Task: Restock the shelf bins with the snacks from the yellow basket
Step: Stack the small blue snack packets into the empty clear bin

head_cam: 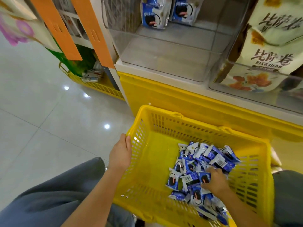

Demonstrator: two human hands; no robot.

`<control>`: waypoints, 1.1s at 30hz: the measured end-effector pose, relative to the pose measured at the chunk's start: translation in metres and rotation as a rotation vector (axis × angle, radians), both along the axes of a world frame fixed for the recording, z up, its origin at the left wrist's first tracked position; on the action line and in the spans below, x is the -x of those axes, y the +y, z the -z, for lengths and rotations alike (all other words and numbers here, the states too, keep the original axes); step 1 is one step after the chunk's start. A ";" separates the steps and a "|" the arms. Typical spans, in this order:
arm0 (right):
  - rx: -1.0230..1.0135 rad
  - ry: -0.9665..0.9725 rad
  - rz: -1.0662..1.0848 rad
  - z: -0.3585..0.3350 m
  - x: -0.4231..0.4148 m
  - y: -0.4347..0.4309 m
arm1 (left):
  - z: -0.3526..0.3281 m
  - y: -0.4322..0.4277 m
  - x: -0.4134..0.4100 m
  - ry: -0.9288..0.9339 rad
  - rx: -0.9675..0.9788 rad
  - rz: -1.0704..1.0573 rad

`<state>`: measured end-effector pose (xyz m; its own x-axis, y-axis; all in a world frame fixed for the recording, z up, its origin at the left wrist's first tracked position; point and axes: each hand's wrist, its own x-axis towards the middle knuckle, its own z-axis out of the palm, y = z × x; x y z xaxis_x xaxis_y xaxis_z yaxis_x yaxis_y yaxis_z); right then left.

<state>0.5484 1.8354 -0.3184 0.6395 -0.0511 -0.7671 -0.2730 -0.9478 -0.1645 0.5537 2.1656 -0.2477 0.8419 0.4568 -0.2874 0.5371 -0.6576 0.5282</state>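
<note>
A yellow plastic basket (pixel 152 154) sits low in front of me. Several small blue-and-white cookie packets (pixel 196 169) are heaped in its right half. My left hand (pixel 120 154) grips the basket's left rim. My right hand (pixel 214 180) is down in the pile with its fingers closed around some packets. Above the basket, a clear plastic shelf bin (pixel 164 51) holds two of the same blue packets (pixel 155 13) standing at its back; most of its floor is bare.
To the right, another clear bin (pixel 255 89) holds large cream snack bags (pixel 265 63). A yellow shelf base (pixel 164 94) runs under the bins. Orange strips (pixel 93 33) hang at the shelf's left edge, with a yellow wire basket (pixel 98 86) behind. Glossy tiled floor (pixel 41 120) lies to the left.
</note>
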 end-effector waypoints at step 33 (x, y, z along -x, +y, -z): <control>-0.338 0.104 -0.018 -0.033 0.074 -0.040 | -0.019 -0.114 0.075 0.106 0.808 0.088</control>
<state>0.4749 1.7953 -0.2851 0.5556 0.2269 -0.7999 -0.2890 -0.8494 -0.4416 0.4790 2.0518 -0.2287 0.8149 0.0084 -0.5796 0.5750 -0.1375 0.8065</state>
